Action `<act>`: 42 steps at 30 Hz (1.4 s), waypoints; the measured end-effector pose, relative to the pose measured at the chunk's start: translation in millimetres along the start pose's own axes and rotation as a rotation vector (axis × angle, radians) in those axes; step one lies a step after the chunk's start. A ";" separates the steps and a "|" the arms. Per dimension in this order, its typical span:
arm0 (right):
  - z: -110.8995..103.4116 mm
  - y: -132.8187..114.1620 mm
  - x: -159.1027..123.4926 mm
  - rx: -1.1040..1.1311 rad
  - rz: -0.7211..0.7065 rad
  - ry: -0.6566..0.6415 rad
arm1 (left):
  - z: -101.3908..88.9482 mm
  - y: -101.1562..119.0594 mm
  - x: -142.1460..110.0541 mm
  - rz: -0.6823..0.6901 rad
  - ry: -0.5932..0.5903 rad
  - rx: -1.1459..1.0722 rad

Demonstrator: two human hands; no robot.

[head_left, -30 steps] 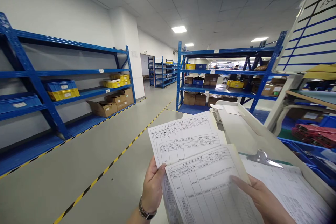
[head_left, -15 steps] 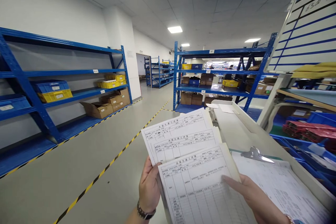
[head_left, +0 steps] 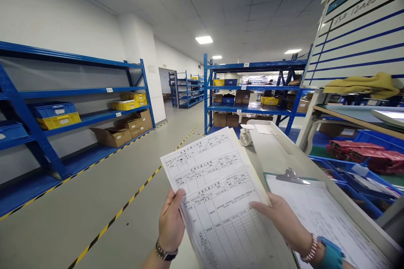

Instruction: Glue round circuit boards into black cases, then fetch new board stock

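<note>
Stack of white printed paper forms (head_left: 217,214) with black table grids, held up in front of the person, low centre of view, above the floor and left of the desk; sheets overlap in steps so three headings show, handwriting in some of the boxes, a pale yellow edge showing along the right side. Left hand (head_left: 172,222) closed on the left edge, thumb on the front, silver-and-dark metal-link watch (head_left: 164,253) on the wrist. Right hand (head_left: 282,218) gripping the right edge, thumb laid across the front sheet, other fingers mostly hidden behind; pale beaded bracelet (head_left: 311,248) and wide teal band (head_left: 330,254) on that arm. Just beside, under the right forearm, green clipboard (head_left: 267,181) with a silver metal clip, white written sheets on it, lying on the long off-white desk (head_left: 276,155). Small white round fan (head_left: 245,136) near the desk's far end. Further right: blue plastic bins (head_left: 339,201), red wrapped bundles (head_left: 356,153), crumpled yellow cloth (head_left: 362,85) below a white ruled board (head_left: 360,48). Beyond: blue metal shelving rack (head_left: 257,109) with bins and boxes. Left: long blue metal rack (head_left: 91,93), brown cardboard boxes (head_left: 118,135) on its bottom shelf; yellow-and-black striped tape (head_left: 126,205) on grey floor.
</note>
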State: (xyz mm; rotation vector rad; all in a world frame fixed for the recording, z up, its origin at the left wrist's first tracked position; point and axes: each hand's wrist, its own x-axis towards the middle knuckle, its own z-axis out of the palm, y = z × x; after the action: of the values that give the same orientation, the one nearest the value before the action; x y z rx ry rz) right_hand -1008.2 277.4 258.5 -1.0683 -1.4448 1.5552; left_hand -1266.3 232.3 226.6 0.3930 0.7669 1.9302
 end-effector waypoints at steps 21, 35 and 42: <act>64.8 -11.5 -95.5 -0.238 -0.132 -0.485 | -73.1 59.5 -142.0 0.193 -0.004 0.328; 329.5 65.4 -20.5 0.127 -0.017 -0.466 | -266.7 217.6 -108.4 -0.089 0.047 0.429; 479.4 85.1 25.7 0.245 0.076 -0.600 | -354.7 321.6 -74.4 0.024 0.199 0.654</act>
State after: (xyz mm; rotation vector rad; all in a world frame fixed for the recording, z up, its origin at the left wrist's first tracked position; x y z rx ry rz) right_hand -1461.0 114.8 179.2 -0.5329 -1.5408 2.1632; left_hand -1651.7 -57.2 178.0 0.6064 1.5355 1.7163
